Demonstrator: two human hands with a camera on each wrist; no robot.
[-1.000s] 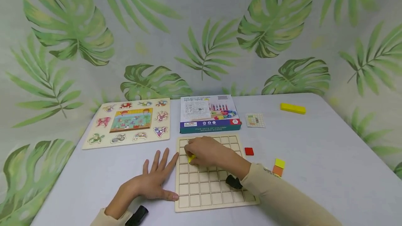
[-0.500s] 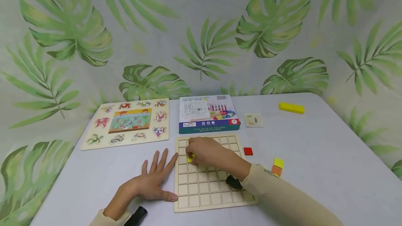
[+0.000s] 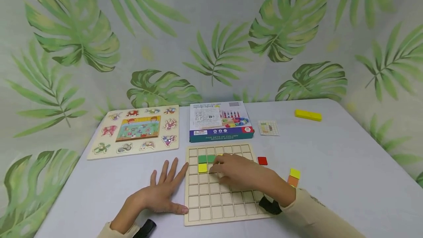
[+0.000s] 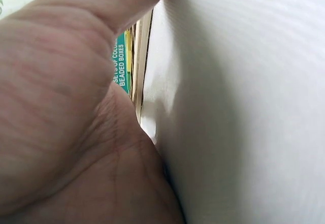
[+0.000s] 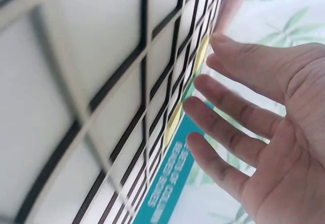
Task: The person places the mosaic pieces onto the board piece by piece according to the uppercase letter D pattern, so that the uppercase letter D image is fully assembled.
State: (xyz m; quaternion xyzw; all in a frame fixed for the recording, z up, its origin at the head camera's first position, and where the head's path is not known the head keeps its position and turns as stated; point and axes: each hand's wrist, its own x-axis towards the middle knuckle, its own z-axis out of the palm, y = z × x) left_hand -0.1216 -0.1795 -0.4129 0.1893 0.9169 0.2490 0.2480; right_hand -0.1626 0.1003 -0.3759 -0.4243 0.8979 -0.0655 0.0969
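Note:
A wooden grid board [image 3: 216, 199] lies on the table. Two green tiles, the left one [image 3: 202, 159] and the right one [image 3: 210, 158], sit side by side in its second row, and a yellow tile [image 3: 203, 168] lies in the cell just below the left one. Another yellow tile [image 3: 219, 154] peeks out past my right hand [image 3: 244, 172], which hovers over the board. In the right wrist view its fingers [image 5: 218, 112] are loosely bent with nothing between them. My left hand [image 3: 165, 192] rests spread on the table, thumb and index fingertips at the board's left edge.
Right of the board lie a red tile [image 3: 262, 161], a yellow tile [image 3: 295, 173] and an orange tile [image 3: 292, 181]. Behind it stand a toy box [image 3: 220, 137] and a small pattern card [image 3: 268, 128]. An animal puzzle [image 3: 99, 140] is at back left, a yellow bar [image 3: 308, 115] at back right.
My right hand has let go of the lower yellow tile, which stays in its cell, and has moved right, uncovering the green tiles. The left hand keeps its place.

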